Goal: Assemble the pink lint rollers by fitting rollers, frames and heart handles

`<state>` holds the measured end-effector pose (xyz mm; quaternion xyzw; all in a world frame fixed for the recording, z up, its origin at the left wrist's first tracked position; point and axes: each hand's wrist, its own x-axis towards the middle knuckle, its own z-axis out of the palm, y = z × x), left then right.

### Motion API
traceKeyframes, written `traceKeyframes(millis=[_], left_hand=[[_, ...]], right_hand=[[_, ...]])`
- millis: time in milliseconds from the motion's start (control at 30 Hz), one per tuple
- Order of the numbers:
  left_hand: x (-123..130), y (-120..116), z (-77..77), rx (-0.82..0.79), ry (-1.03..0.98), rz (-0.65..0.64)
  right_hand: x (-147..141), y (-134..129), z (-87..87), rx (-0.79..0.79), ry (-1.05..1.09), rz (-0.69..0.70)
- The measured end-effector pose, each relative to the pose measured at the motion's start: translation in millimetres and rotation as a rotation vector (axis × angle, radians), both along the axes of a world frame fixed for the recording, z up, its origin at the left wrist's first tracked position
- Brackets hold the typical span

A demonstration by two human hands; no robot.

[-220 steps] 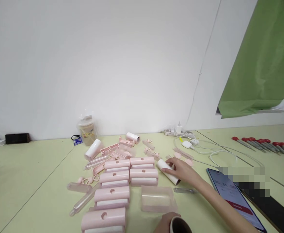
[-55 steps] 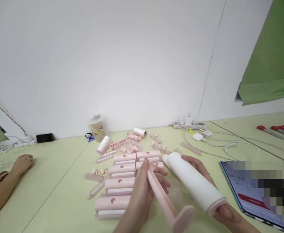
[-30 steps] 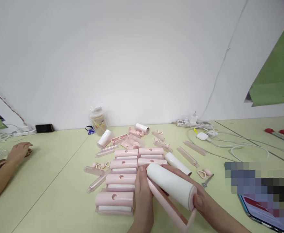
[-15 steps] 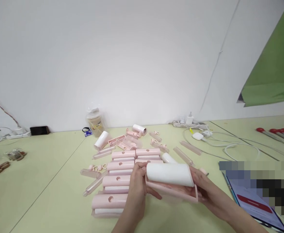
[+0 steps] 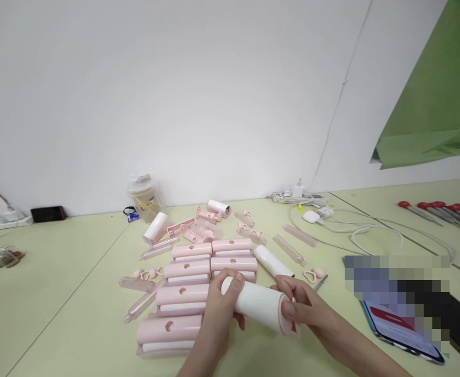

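Note:
Between my two hands is a lint roller [image 5: 257, 303] with a white paper roll and a pink holder, tilted down to the right. My left hand [image 5: 222, 303] grips its left end, thumb on top of the roll. On the right, my right hand [image 5: 306, 309] has its thumb against the pink end cap; its other fingers are partly hidden behind. Left of my hands, pink-cased rollers [image 5: 183, 296] stand in two columns. A loose white roll [image 5: 273, 261] lies just behind my right hand.
Pink frame parts [image 5: 196, 230], clear pink handles [image 5: 288, 248] and heart-shaped rings [image 5: 310, 276] lie scattered behind. A phone [image 5: 405, 332] is at right, near white cables [image 5: 371, 246]. Red-tipped tools [image 5: 426, 209] lie far right; a bagged cup [image 5: 145, 201] stands by the wall.
The lint roller has turned in my hands, so its open pink frame no longer faces me and its right end cap shows. My right thumb now presses that end. The view has shifted slightly right.

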<state>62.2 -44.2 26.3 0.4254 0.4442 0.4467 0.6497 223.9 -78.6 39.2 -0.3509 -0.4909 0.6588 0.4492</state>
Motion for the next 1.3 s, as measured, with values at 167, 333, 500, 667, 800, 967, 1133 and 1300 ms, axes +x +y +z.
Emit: traceKeyframes(millis=[167,333,500,667,800,967,1133,1300], left_hand=[[-4,-7,8.0,0.090,0.031,-0.037],[-6,-9,9.2,0.094,0.007,-0.064],[-7,-8,7.4,0.058,-0.023,-0.088],[-6,-6,5.8,0.048,-0.062,-0.128],[-6,-6,5.8,0.022,-0.054,-0.139],[-6,-7,12.7,0.033,-0.079,-0.066],[-5,-11,15.9,0.097,-0.057,0.148],[-3,-14,9.8,0.188,0.003,0.318]], right_hand=[[-3,-3,0.3,0.054,0.067,0.062],[-4,-5,-2.2,0.034,0.127,0.031],[-7,-4,-1.2,0.033,0.158,-0.010],[-9,-5,2.0,0.039,0.131,0.002],[-6,-7,-1.0,0.027,0.100,-0.007],[5,-8,0.1,0.346,-0.310,-0.196],[4,-8,0.4,0.298,-0.473,-0.337],[-7,-7,-6.3,0.343,-0.443,-0.287]])
